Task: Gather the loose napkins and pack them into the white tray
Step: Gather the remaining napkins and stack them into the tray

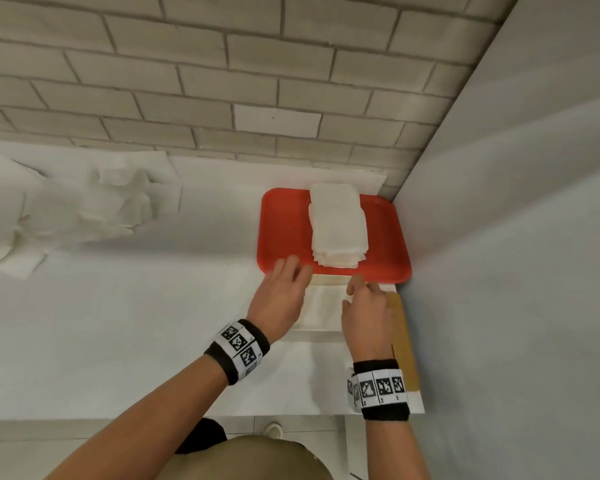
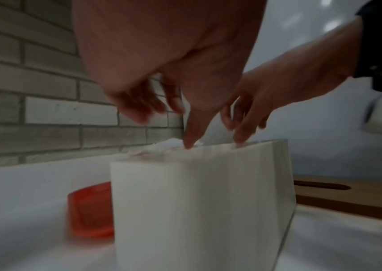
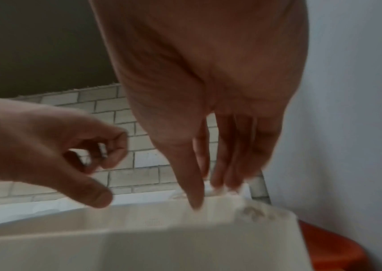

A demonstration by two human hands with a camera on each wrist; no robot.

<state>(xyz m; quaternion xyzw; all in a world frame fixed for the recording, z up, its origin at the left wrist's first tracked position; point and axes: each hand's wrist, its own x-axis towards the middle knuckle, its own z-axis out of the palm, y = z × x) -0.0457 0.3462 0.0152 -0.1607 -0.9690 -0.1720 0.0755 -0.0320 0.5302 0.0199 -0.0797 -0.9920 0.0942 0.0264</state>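
Both wrist views are motion-blurred; the white tray (image 1: 321, 310) lies partly hidden beneath both hands.

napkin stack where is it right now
In the head view the napkin stack sits on the red tray, right of centre near the brick wall, just beyond the white box and both hands.

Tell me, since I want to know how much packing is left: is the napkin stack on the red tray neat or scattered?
Neat: the napkin stack sits squared on the red tray, its lower sheets slightly fanned.

napkin stack (image 1: 338, 226) on tray (image 1: 284, 230) | white box (image 1: 323, 306) before tray
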